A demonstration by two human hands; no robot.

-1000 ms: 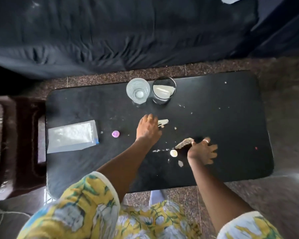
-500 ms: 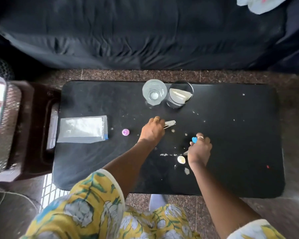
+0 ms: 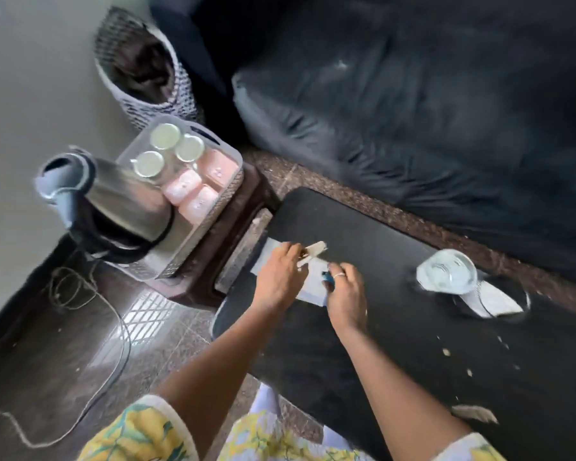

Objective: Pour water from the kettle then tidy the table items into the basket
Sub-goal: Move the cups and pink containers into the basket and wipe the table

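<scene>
1. The table (image 3: pixel 413 344) carries the clutter; the kettle (image 3: pixel 113 201) stands off its left end, in the clear basket (image 3: pixel 213 207).
2. The plastic packet (image 3: pixel 309 287) lies flat under both hands, probably light and floppy, best pinched at an edge.
3. The left hand (image 3: pixel 278 277) is closed on a pale clip (image 3: pixel 314 249), its long axis pointing up-right.
4. The right hand (image 3: pixel 344 294) pinches a small blue piece (image 3: pixel 326 277).

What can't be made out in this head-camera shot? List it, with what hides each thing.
- Head view: the white packet is mostly covered by both hands.
- Head view: the blue item at the right hand is wrapped by fingers; identity unclear.
- Head view: the left hand holds a pale clip-like piece, blurred.
- Head view: the woven basket interior is dark and motion-blurred.
- Head view: the kettle is blurred; its water level is hidden.
</scene>
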